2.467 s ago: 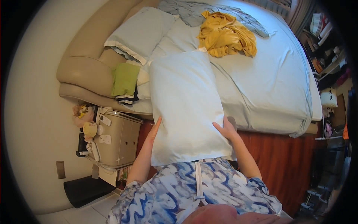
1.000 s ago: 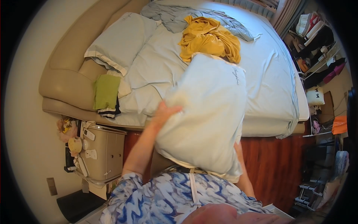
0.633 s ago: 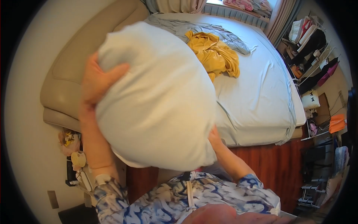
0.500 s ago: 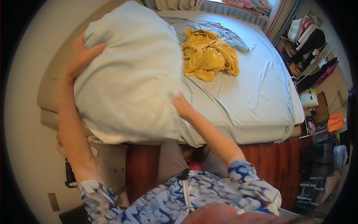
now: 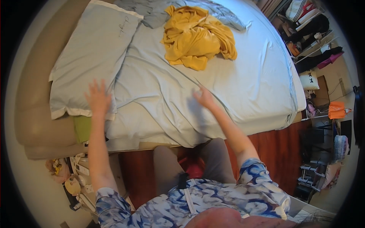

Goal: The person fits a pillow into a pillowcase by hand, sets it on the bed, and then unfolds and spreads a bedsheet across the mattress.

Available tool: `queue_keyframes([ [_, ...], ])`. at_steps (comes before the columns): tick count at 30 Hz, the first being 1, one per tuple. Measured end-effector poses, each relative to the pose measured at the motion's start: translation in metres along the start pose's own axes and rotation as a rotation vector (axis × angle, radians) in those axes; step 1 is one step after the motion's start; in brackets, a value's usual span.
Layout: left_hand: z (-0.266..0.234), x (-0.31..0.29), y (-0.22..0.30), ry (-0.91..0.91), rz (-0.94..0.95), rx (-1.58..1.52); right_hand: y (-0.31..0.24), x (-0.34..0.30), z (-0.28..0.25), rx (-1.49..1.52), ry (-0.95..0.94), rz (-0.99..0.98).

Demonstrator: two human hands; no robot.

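Observation:
A pale grey-blue pillow [image 5: 93, 57] with a white flanged edge lies flat at the head of the bed, against the beige headboard [image 5: 34, 95]. Over its near right corner is my left hand [image 5: 99, 97], fingers spread, holding nothing; whether it touches the cloth I cannot tell. Farther right, my right hand [image 5: 204, 97] hovers above the wrinkled pale blue sheet [image 5: 159, 98], its fingers partly curled and blurred. Beyond the hands, a bunched mustard-yellow cloth [image 5: 197, 38] rests on the bed. From under the pillow's near end a green piece [image 5: 81, 128] sticks out.
A crumpled grey-blue cover [image 5: 152, 13] lies at the far side of the bed. Beside the near left bed corner stands a cluttered bedside cabinet [image 5: 81, 167]. At the right are a clothes rack [image 5: 315, 41] and an orange bag [image 5: 337, 110]. Reddish wooden floor [image 5: 270, 155] borders the bed.
The pillow, held up between both hands before, now lies flat by the headboard. Both hands have let go; the left has come down nearer me, the right has moved slightly right.

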State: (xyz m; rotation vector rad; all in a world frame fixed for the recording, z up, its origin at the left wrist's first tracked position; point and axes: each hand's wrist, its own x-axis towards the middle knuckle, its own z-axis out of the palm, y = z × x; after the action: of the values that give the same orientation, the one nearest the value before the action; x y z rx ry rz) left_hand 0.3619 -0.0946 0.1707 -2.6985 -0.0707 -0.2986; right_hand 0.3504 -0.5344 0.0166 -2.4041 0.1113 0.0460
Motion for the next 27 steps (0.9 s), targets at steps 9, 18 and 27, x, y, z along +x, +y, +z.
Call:
queue_keyframes([
  [9, 0.109, 0.07, -0.041, -0.034, -0.181, 0.14, 0.03, 0.206, -0.04, 0.758, 0.538, -0.051],
  [18, 0.077, -0.018, 0.178, -0.242, -0.013, -1.334, 0.019, 0.026, -0.028, 0.107, -0.266, -0.249],
  [27, -0.011, -0.215, 0.248, -1.056, -0.905, -2.33, -0.044, -0.263, -0.069, 1.051, -1.03, 0.272],
])
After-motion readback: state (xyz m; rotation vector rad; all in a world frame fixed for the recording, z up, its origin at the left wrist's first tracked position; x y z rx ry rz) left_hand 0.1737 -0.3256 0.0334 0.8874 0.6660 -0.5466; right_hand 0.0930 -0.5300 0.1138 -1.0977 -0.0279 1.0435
